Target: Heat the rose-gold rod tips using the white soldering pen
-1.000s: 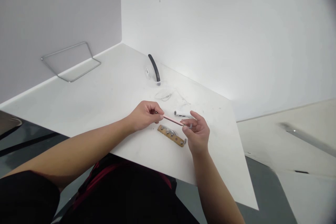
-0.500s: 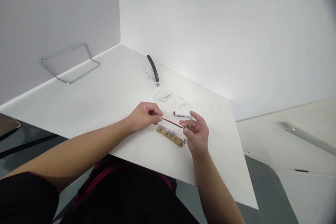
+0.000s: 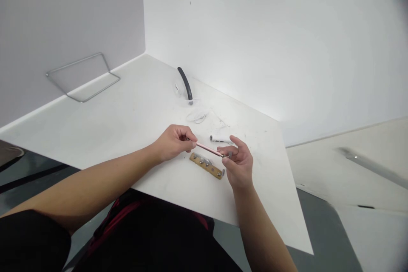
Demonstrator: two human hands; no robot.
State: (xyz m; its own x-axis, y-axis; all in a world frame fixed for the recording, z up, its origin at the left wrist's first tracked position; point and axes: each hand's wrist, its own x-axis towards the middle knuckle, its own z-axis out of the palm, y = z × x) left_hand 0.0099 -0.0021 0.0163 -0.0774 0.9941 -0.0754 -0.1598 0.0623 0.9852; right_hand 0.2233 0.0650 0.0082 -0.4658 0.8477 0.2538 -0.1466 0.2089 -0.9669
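The left hand (image 3: 175, 142) pinches one end of a slim pink rod (image 3: 208, 148) between thumb and curled fingers, and the right hand (image 3: 240, 163) holds the other end, thumb against forefinger. The left fingers cover the rod's near end except for a dark tip; at the right fingertips a small metallic piece is too blurred to make out. The rod slants down from left to right, above the white tabletop (image 3: 153, 106). The left forearm reaches in from the lower left, the right one from the lower right, its upper fingers raised and spread. Just below the rod lies a flat tan strip with round metal studs (image 3: 205, 166), a small grey piece (image 3: 223, 172) at its right end. Just beyond the rod is a white tube (image 3: 219, 138), its right end partly hidden by the right hand. Farther back are faint clear plastic and thin strands (image 3: 197, 116), and a curved black bar (image 3: 185, 85). A bent metal wire frame (image 3: 83, 101) stands well apart, at left.
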